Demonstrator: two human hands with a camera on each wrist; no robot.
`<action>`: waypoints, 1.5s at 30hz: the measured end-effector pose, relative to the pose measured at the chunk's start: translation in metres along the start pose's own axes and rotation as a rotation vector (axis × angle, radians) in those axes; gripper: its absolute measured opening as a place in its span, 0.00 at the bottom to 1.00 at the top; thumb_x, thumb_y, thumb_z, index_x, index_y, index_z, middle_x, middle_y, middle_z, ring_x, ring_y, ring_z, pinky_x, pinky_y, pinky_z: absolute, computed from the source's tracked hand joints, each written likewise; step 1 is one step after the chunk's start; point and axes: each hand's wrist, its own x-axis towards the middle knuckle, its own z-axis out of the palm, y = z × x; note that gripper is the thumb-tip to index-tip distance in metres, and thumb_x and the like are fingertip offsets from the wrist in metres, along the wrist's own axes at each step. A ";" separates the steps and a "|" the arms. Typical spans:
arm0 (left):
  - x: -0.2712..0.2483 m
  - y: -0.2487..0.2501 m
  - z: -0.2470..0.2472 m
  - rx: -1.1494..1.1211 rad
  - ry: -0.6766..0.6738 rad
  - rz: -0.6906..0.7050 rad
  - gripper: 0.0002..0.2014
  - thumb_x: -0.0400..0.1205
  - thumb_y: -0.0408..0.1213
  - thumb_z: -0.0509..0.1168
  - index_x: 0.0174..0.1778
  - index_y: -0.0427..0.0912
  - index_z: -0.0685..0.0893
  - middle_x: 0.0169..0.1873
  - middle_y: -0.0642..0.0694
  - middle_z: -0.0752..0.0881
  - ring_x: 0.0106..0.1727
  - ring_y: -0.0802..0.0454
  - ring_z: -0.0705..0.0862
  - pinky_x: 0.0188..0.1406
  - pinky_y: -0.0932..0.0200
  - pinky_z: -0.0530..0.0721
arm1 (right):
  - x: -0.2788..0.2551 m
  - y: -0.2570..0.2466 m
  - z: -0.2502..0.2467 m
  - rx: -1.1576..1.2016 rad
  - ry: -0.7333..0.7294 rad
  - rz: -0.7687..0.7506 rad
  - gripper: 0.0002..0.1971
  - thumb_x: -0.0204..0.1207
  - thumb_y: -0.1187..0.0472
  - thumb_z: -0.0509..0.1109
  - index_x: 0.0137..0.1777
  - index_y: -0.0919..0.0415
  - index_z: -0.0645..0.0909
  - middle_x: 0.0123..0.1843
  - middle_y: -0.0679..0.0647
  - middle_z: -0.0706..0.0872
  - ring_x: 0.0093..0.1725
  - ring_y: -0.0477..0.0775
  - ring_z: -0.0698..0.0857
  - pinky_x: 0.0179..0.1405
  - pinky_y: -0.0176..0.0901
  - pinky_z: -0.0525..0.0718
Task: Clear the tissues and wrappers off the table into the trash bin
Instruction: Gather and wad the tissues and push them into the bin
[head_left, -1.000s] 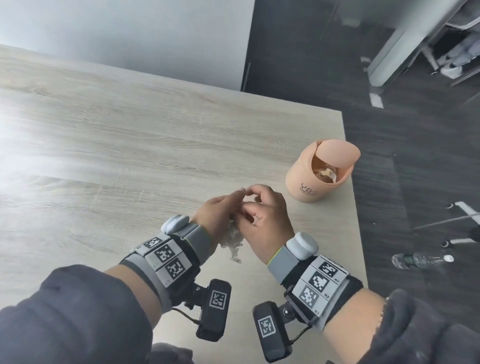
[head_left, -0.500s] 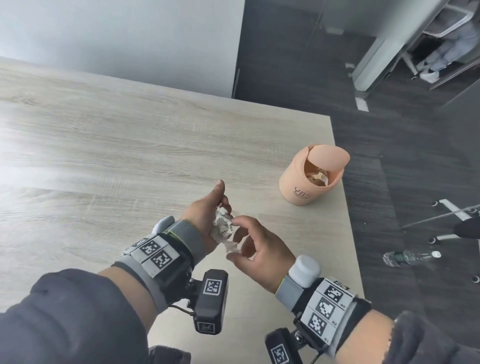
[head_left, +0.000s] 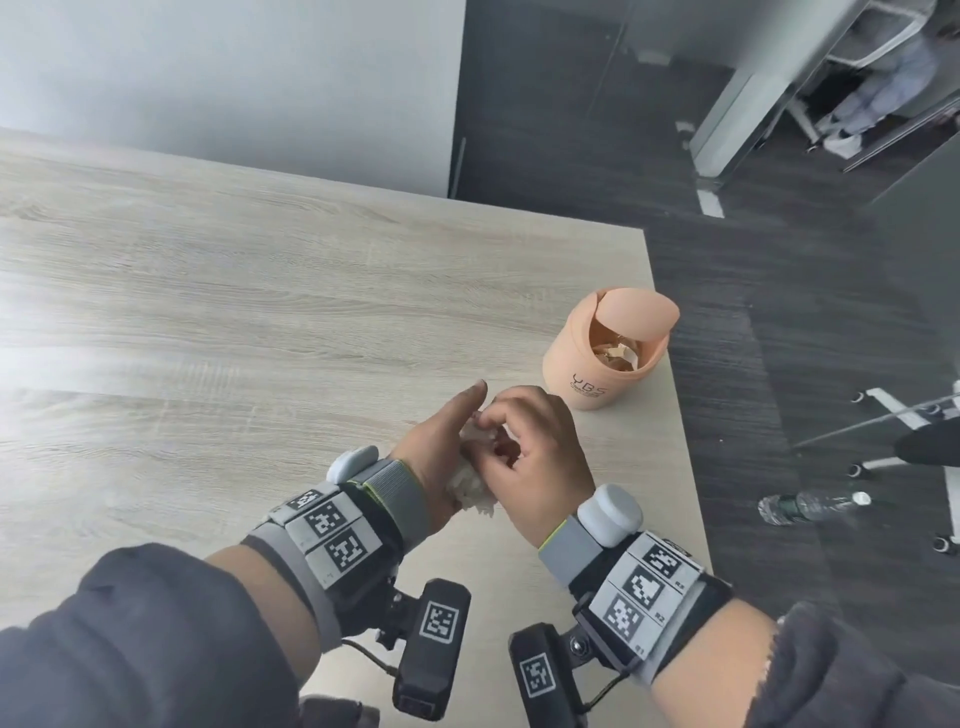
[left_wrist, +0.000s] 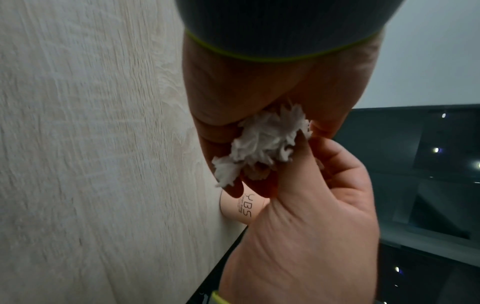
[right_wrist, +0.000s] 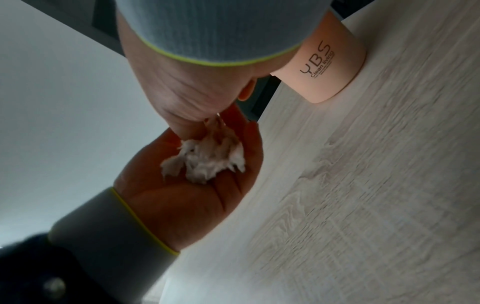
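A crumpled white tissue (head_left: 470, 488) lies in the palm of my left hand (head_left: 441, 441), held a little above the light wooden table (head_left: 260, 312). In the right wrist view the left palm (right_wrist: 187, 195) is turned up with fairly straight fingers under the tissue (right_wrist: 207, 160). My right hand (head_left: 530, 447) reaches over it and pinches the tissue (left_wrist: 262, 144) with curled fingertips. The peach trash bin (head_left: 597, 364) stands just beyond the hands near the table's right edge. Its lid is tipped open and scraps show inside.
The table's right edge runs just past the bin, with dark floor below. A plastic water bottle (head_left: 810, 504) lies on the floor, and a chair base (head_left: 904, 415) stands beside it. A grey wall stands behind the table.
Half a second ago my right hand was open and apart from the tissue. It has come back over the left palm and now pinches the tissue. The bin has not moved.
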 end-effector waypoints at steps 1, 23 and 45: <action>0.001 -0.001 0.003 -0.002 0.007 0.011 0.27 0.83 0.59 0.62 0.31 0.38 0.85 0.22 0.41 0.83 0.23 0.44 0.83 0.27 0.57 0.79 | 0.000 0.000 0.000 -0.024 -0.004 -0.042 0.03 0.69 0.63 0.75 0.39 0.57 0.83 0.46 0.49 0.84 0.48 0.57 0.80 0.47 0.49 0.79; 0.048 -0.016 0.059 0.013 0.207 -0.056 0.22 0.73 0.60 0.72 0.37 0.41 0.88 0.35 0.37 0.82 0.34 0.41 0.80 0.34 0.50 0.76 | -0.014 0.051 -0.050 -0.334 -0.236 -0.209 0.07 0.69 0.59 0.69 0.46 0.50 0.83 0.51 0.45 0.88 0.58 0.57 0.83 0.49 0.56 0.76; 0.049 -0.040 0.031 0.504 0.203 -0.050 0.19 0.87 0.53 0.59 0.55 0.42 0.87 0.51 0.40 0.92 0.49 0.43 0.92 0.42 0.46 0.90 | -0.028 0.116 -0.054 0.208 -0.303 0.426 0.10 0.66 0.63 0.76 0.39 0.48 0.79 0.29 0.43 0.81 0.29 0.38 0.76 0.31 0.32 0.74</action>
